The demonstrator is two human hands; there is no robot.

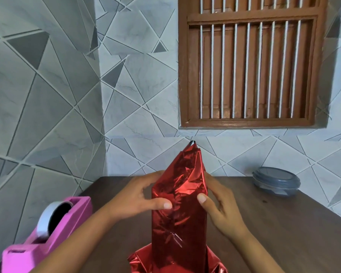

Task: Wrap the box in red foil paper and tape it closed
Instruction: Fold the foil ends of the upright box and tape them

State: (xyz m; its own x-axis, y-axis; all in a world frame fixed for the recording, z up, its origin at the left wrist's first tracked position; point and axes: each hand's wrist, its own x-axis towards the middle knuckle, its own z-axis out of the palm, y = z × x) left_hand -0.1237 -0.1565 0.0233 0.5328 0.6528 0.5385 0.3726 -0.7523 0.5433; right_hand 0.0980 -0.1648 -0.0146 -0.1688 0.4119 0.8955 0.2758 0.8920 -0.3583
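Note:
A box wrapped in shiny red foil paper [178,219] stands upright on the brown table [274,223]. The foil rises past the box top into a loose peak and spreads in crumpled folds at the bottom. My left hand [138,198] holds the box's left side, thumb pressed on the front face and fingers curled behind. My right hand [220,205] holds the right side the same way, thumb on the front. A pink tape dispenser [47,229] with a white roll sits at the table's left edge, apart from both hands.
A round grey lidded container [276,181] stands at the back right of the table against the tiled wall. A brown barred wooden window is above it. The wall corner lies behind and to the left of the table.

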